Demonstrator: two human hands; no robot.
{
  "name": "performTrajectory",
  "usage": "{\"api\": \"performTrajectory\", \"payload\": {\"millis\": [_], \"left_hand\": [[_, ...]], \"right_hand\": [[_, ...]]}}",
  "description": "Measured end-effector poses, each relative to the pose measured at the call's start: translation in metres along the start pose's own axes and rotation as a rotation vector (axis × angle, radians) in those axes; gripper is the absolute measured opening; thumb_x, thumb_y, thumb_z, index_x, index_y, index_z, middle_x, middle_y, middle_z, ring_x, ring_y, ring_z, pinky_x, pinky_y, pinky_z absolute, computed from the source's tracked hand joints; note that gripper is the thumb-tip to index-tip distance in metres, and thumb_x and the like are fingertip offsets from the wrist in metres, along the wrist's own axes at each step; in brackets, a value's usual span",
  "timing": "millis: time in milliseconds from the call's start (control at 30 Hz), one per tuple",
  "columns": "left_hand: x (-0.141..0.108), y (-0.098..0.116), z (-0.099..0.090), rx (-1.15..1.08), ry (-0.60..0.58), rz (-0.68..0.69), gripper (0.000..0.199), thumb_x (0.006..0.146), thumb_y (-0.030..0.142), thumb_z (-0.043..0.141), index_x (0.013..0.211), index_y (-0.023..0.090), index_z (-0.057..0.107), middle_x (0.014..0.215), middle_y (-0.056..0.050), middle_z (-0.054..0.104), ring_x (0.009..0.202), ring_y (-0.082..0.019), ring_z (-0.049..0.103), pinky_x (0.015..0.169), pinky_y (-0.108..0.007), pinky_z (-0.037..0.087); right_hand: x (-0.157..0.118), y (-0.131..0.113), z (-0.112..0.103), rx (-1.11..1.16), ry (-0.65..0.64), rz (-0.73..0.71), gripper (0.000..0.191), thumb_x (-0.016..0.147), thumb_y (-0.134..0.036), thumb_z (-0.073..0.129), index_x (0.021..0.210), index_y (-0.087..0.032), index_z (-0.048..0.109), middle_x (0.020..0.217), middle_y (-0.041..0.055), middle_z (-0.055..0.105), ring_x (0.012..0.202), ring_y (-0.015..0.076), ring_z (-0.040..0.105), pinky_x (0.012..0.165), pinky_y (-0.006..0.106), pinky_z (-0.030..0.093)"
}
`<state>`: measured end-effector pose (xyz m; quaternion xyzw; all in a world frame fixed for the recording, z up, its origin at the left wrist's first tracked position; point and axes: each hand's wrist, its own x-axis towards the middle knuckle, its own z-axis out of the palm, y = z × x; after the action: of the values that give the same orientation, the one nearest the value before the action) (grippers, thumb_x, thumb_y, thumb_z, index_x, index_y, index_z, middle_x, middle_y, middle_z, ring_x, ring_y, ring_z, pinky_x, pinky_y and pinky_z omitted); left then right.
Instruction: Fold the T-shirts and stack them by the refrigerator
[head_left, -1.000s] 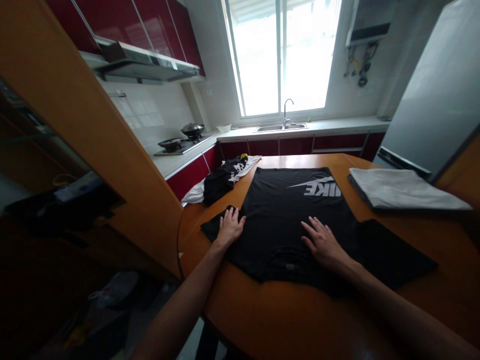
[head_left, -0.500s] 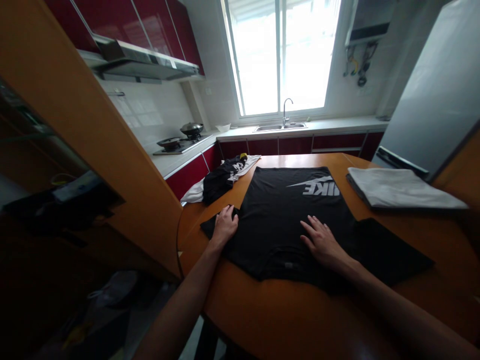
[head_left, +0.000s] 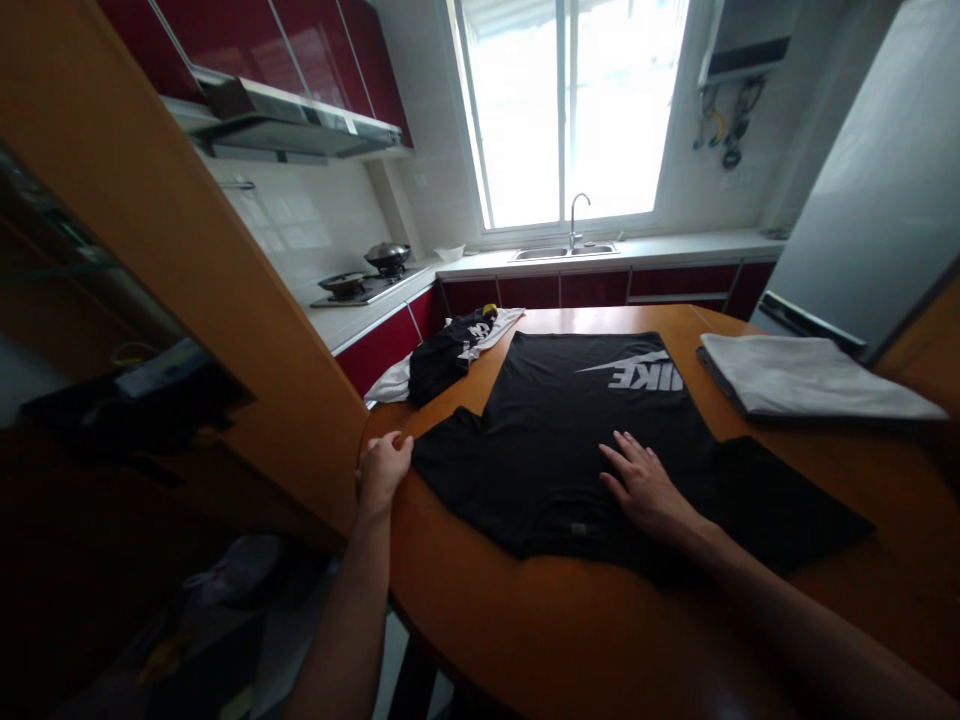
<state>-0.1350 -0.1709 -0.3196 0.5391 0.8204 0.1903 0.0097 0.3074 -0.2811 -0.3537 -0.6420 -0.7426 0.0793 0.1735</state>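
A black T-shirt (head_left: 525, 430) with a white logo lies spread out on the wooden table (head_left: 480, 610), its neck opening towards me. At the tip of its left sleeve, my left hand (head_left: 384, 468) has thumb and fingers pinched together on the sleeve's corner. My right hand (head_left: 637, 480) rests flat on the shirt below the logo, fingers spread, holding nothing.
Crumpled black and white clothes (head_left: 442, 360) lie at the table's far left edge. Folded light grey cloth (head_left: 802, 375) sits at the right, near the fridge (head_left: 862, 190). An orange wooden frame (head_left: 247, 330) stands close on the left.
My left hand has moved left from on top of the sleeve to its outer tip, and the sleeve now lies more spread out. My right hand has stayed on the shirt.
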Motion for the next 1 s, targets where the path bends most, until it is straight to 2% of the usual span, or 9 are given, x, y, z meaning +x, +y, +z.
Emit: {"api": "performTrajectory", "payload": {"millis": [100,267,433,600,700,800,867,933,1000], "left_hand": [[-0.007,0.001,0.002,-0.034,0.023,-0.003,0.045,0.095,0.046,0.046,0.123,0.02,0.069,0.122,-0.017,0.065,0.112,-0.035,0.064,0.092,-0.044,0.051],[-0.015,0.008,0.0,0.031,0.006,0.04,0.041,0.092,0.054,0.051,0.112,0.025,0.071,0.117,-0.015,0.065,0.112,-0.039,0.061,0.09,-0.051,0.05],[-0.017,0.01,0.004,0.052,0.012,0.081,0.031,0.091,0.048,0.056,0.109,0.025,0.068,0.119,-0.014,0.063,0.115,-0.038,0.059,0.091,-0.05,0.049],[-0.011,0.007,0.014,0.039,0.031,0.141,0.025,0.09,0.038,0.058,0.105,0.019,0.065,0.116,-0.016,0.064,0.112,-0.035,0.061,0.09,-0.042,0.049],[-0.004,0.012,0.013,-0.068,0.021,0.205,0.016,0.09,0.028,0.058,0.102,0.018,0.061,0.105,-0.013,0.068,0.101,-0.028,0.066,0.087,-0.035,0.05],[0.002,0.029,0.0,-0.22,0.035,0.235,0.018,0.088,0.021,0.059,0.106,0.019,0.059,0.098,-0.009,0.071,0.092,-0.024,0.069,0.082,-0.031,0.051],[0.003,0.048,-0.013,-0.305,0.061,0.316,0.025,0.086,0.018,0.06,0.111,0.018,0.059,0.097,-0.007,0.071,0.09,-0.023,0.07,0.08,-0.03,0.051],[-0.001,0.072,-0.026,-0.376,0.033,0.436,0.033,0.084,0.018,0.062,0.117,0.017,0.06,0.094,-0.006,0.071,0.087,-0.021,0.07,0.079,-0.029,0.051],[-0.007,0.098,-0.036,-0.433,-0.069,0.572,0.038,0.082,0.018,0.063,0.119,0.017,0.061,0.089,-0.004,0.071,0.083,-0.02,0.069,0.077,-0.028,0.051]], "right_hand": [[-0.001,-0.003,-0.001,-0.004,-0.009,0.0,0.053,0.099,-0.038,0.043,0.148,-0.018,0.051,0.162,0.0164,0.032,0.152,0.03,0.023,0.12,0.054,0.023],[-0.002,-0.008,-0.004,-0.005,-0.022,0.006,0.053,0.099,-0.037,0.044,0.148,-0.017,0.051,0.163,0.0163,0.031,0.152,0.0297,0.022,0.121,0.053,0.022],[-0.001,-0.007,-0.001,0.007,-0.021,0.003,0.052,0.099,-0.035,0.047,0.147,-0.017,0.052,0.162,0.0173,0.032,0.152,0.0318,0.022,0.121,0.054,0.023],[0.007,-0.013,-0.003,0.067,0.005,-0.035,0.049,0.098,-0.035,0.049,0.142,-0.017,0.057,0.161,0.0173,0.034,0.152,0.0325,0.023,0.12,0.055,0.025],[0.018,-0.024,-0.008,0.124,-0.011,-0.063,0.047,0.096,-0.036,0.053,0.138,-0.017,0.061,0.159,0.0176,0.038,0.151,0.0326,0.025,0.12,0.054,0.026],[0.035,-0.042,-0.013,0.244,-0.009,-0.104,0.043,0.095,-0.037,0.056,0.132,-0.016,0.065,0.156,0.0183,0.043,0.149,0.0309,0.032,0.12,0.049,0.028],[0.051,-0.059,-0.013,0.379,-0.009,-0.124,0.037,0.094,-0.035,0.059,0.124,-0.015,0.069,0.148,0.018,0.053,0.142,0.0291,0.043,0.118,0.044,0.032],[0.068,-0.078,-0.012,0.573,-0.072,-0.099,0.028,0.094,-0.031,0.059,0.113,-0.016,0.072,0.13,0.0153,0.066,0.126,0.0266,0.058,0.11,0.041,0.042],[0.083,-0.096,-0.01,0.814,-0.193,0.013,0.023,0.096,-0.029,0.056,0.108,-0.017,0.071,0.113,0.0114,0.071,0.104,0.0228,0.068,0.094,0.038,0.054]]}}
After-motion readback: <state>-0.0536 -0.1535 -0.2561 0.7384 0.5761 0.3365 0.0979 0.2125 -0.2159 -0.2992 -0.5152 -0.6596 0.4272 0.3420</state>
